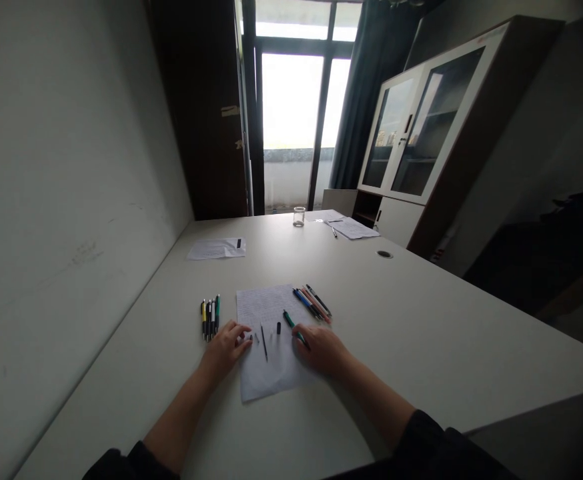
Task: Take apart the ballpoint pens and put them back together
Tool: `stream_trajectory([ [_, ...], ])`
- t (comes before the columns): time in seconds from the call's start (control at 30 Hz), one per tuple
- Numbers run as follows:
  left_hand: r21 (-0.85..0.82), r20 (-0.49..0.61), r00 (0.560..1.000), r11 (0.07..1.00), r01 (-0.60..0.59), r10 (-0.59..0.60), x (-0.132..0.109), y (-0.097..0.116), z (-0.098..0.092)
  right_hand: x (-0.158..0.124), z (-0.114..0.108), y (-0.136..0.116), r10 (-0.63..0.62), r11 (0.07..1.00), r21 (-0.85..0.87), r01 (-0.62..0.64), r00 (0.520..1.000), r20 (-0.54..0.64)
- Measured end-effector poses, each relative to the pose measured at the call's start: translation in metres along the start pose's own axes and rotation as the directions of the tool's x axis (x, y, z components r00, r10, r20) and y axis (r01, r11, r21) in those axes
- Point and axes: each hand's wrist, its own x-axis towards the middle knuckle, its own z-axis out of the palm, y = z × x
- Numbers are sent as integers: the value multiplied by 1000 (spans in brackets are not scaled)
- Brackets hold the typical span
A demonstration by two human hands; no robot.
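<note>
Dark sleeves (434, 440) are seen nearest. Beyond, a green pen (289, 319) is gripped by the right hand (321, 350) at the right side of the paper (271, 383); the left hand (225, 347) is half-curled, its hold unclear. Between them, the loose refill (264, 343) could be rolled away if nudged.

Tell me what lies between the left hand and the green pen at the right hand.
On the sheet between the left hand and the green pen lie a thin refill, a short black piece and tiny parts.
</note>
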Motion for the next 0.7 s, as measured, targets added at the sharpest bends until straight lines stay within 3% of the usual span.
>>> stream_trajectory([
  [0.7,-90,45,999,996,11,-7,3,-8,0,0,3,6,-28,997,65,28,1000,0],
])
